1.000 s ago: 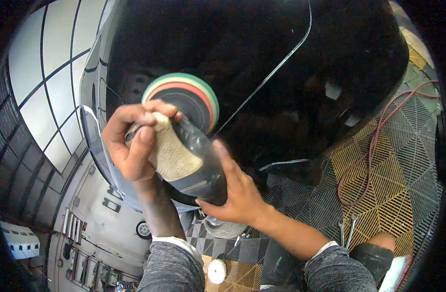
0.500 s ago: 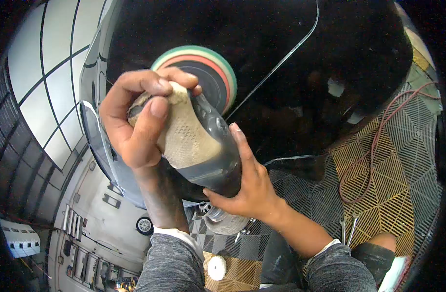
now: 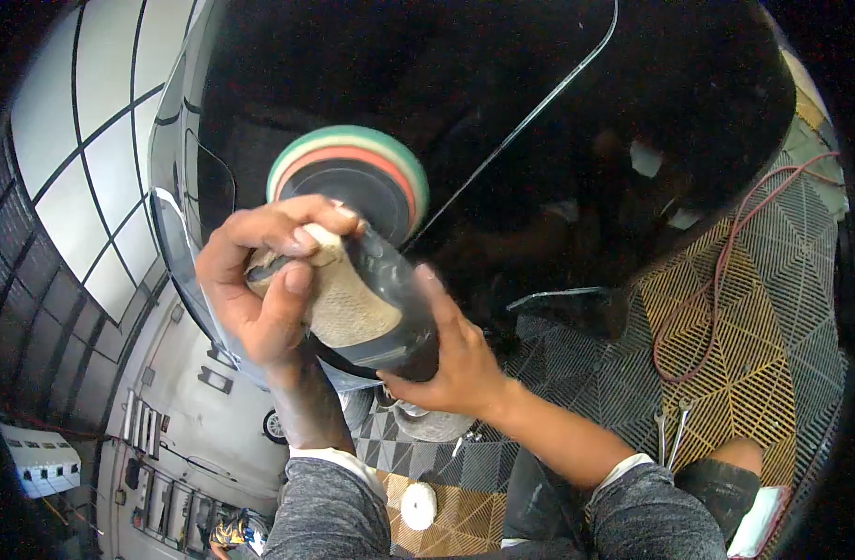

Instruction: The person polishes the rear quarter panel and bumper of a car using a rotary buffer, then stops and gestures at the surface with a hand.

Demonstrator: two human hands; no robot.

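A polisher (image 3: pixel 357 313), dark with a beige textured grip area, is held in both hands. Its round pad (image 3: pixel 399 159), layered in green, cream and orange around a black backing plate, lies against a glossy black car panel (image 3: pixel 502 75). My left hand (image 3: pixel 264 280) wraps over the near end of the polisher, fingers and thumb curled on the beige part. Around the right side of its dark body, my right hand (image 3: pixel 460 355) is closed, thumb below. The pad's lower edge is hidden behind my left hand and the tool.
A thin bright seam (image 3: pixel 530 117) crosses the panel. A red hose (image 3: pixel 716 271) curves over the grid-tile floor (image 3: pixel 754 336) at right, with two wrenches (image 3: pixel 674 434) below. A white round pad (image 3: pixel 418 506) lies on the floor. Light panels (image 3: pixel 91 121) stand at left.
The polisher and its pad have moved down and slightly left over the black panel, both hands travelling with it. Both grips stay the same.
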